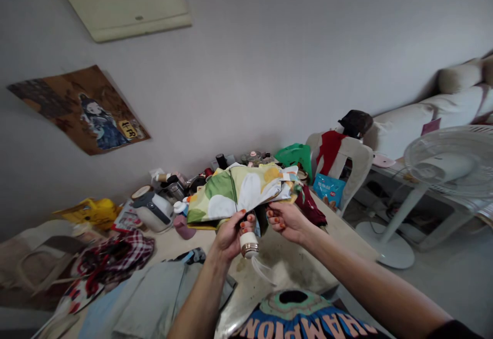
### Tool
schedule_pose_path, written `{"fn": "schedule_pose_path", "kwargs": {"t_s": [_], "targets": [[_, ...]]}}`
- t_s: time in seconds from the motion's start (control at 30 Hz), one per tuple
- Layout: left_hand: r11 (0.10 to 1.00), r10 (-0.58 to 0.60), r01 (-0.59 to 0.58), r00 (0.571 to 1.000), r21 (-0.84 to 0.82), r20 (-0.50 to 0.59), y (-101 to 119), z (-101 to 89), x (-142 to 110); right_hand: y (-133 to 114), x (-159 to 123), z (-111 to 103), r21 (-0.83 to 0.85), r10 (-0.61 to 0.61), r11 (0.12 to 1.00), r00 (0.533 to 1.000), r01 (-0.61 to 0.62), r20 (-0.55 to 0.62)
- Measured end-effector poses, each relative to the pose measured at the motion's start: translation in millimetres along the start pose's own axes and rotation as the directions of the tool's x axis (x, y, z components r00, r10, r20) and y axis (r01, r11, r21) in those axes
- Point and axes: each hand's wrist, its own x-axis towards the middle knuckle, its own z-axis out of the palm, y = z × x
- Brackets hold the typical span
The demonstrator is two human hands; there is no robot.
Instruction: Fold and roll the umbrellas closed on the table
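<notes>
A folding umbrella with a loosely bunched canopy [246, 192], patterned in green, white and yellow, is held out in front of me over the table. Its short white handle [248, 240] with gold rings and a pale wrist strap points back toward me. Closed around the shaft just above the handle, my left hand [230, 236] grips the umbrella. The fingers of my right hand [288, 222] are pinched together at the canopy's near right edge, apparently on its fabric.
The table [287, 257] carries folded grey cloth [154, 298], a white kettle [153, 209], a pink cup [184, 227] and plaid fabric [133, 249]. To the right are a white chair [356, 162] with a blue packet [328, 189] and a standing fan [400, 213].
</notes>
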Motion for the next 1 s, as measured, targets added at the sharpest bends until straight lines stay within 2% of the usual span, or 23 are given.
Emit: {"fn": "schedule_pose_path", "kwargs": {"t_s": [0.1,0.2,0.37,0.47,0.57,0.67,0.8,0.9,1.0], "targets": [[0.998,-0.053,0.052,0.994,-0.02,-0.091,3.2,-5.0,4.9,4.5,2.9,-1.5,-0.057,-0.003,0.998,1.0,0.002,-0.031],[0.978,-0.145,0.122,0.981,-0.17,-0.131,-0.2,-18.7,14.6,12.3,11.8,-9.2,-0.168,-0.013,0.986,0.996,-0.001,-0.084],[0.905,-0.077,0.027,0.992,-0.425,-0.099,-30.3,-50.0,33.0,27.3,33.7,-31.0,-0.455,-0.147,0.889,0.968,0.04,-0.202],[0.884,-0.086,0.015,0.988,-0.468,-0.13,-53.1,-66.7,42.9,37.9,49.2,-46.7,-0.65,-0.239,0.758,0.951,0.055,-0.198],[0.878,-0.132,0.032,0.975,-0.478,-0.176,-67.8,-81.6,50.6,51.2,63.2,-60.9,-0.792,-0.242,0.61,0.956,0.016,-0.167],[0.88,-0.186,0.068,0.96,-0.469,-0.209,-72.3,-93.1,53.7,62.6,69.9,-68.2,-0.877,-0.198,0.48,0.975,0.006,-0.102],[0.876,-0.251,0.138,0.949,-0.462,-0.193,-71.9,-100.7,50.9,66.5,67.0,-64.0,-0.952,-0.083,0.296,0.995,0.081,0.058],[0.882,-0.283,0.176,0.94,-0.436,-0.192,-73.1,-103.3,46.5,63.5,62.9,-58.0,-0.979,-0.018,0.137,0.989,0.15,0.149],[0.898,-0.305,0.204,0.928,-0.391,-0.216,-75.4,-106.5,43.7,62.3,60.6,-54.7,-0.971,0.026,-0.066,0.974,0.228,0.227]]}}
